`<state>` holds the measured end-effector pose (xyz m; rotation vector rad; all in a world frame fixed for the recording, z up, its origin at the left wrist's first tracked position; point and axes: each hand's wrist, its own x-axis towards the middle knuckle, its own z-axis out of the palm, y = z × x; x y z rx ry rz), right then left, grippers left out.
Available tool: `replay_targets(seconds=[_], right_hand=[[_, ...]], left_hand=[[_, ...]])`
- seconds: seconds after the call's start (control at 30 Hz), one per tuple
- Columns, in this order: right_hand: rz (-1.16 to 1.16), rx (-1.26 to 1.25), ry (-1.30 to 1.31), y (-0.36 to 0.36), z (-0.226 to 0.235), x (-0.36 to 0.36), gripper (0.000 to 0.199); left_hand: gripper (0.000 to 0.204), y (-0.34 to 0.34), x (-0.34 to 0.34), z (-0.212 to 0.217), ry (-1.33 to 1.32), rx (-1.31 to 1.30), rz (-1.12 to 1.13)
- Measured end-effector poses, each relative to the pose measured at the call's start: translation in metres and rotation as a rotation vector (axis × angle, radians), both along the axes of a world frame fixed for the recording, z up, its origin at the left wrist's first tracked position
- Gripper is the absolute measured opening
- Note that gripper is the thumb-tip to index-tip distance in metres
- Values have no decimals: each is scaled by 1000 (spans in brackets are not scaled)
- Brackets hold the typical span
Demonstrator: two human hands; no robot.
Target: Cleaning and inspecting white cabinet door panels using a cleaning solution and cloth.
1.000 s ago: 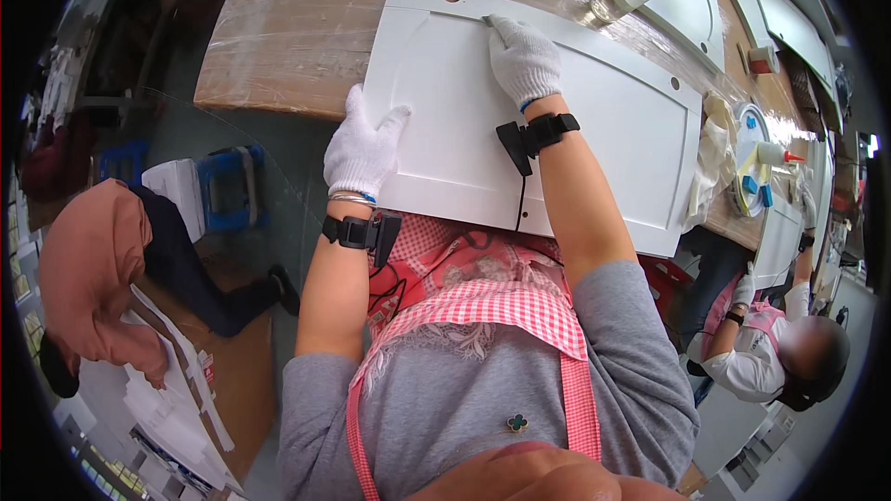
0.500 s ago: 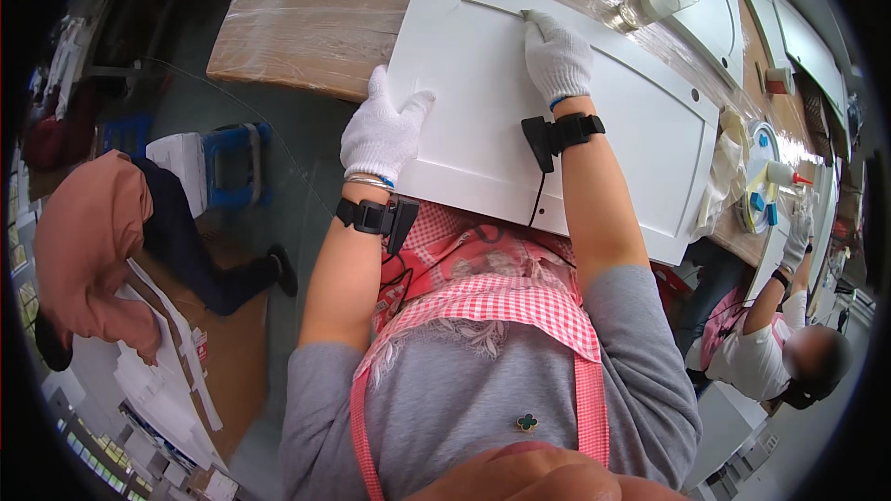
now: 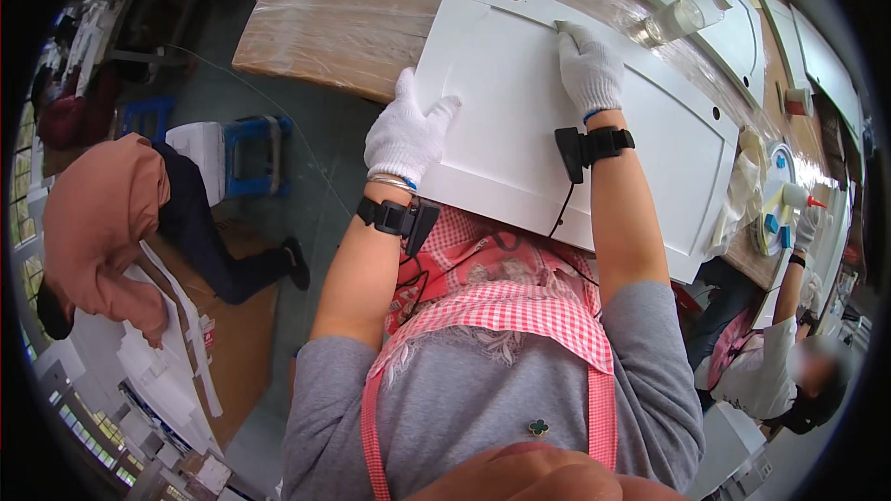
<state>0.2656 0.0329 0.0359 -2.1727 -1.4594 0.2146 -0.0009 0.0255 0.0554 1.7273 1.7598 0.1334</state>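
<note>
Gloved hands on a white cabinet door

White panel door [image 3: 520, 121] lies flat on the near edge of a plastic-wrapped wooden worktable [image 3: 343, 28], its near edge hanging out over the person's lap and checked pink apron [image 3: 501, 306]. The left hand [image 3: 406, 134], in a white knit glove, rests on the panel's left edge with the fingers spread and the thumb lying on the white face; it grips the edge loosely rather than clenching. The right hand [image 3: 590, 70], also gloved, is pressed down on the far part of the door with the fingers pointing along the groove of the raised frame; it is flat and holds nothing that can be seen. Each wrist carries a black band with a small black box (a thin cable runs down from the right one).

Just beyond the right hand, a clear plastic bottle [image 3: 682, 17] lies on its side on the table; its contents cannot be made out. Farther right, more white panels [image 3: 742, 28] lie along the table. At the far right, a round tray [image 3: 775, 213] holds a few small blue and white items, and a co-worker's gloved hand [image 3: 806, 223] holds a small squeeze bottle with a red tip beside it. On the left, another person in a rust-coloured top [image 3: 102, 223] bends over near a blue stool [image 3: 255, 153].
</note>
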Motion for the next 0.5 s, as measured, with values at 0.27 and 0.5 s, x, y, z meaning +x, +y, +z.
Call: replay_targets(seconds=[0.27, 0.5], right_hand=[[10, 289, 107, -12, -7, -4, 24], [31, 331, 193, -11, -5, -6, 23]], left_hand=[[86, -3, 2, 4, 10, -39, 14], [83, -2, 1, 2, -19, -13, 67]])
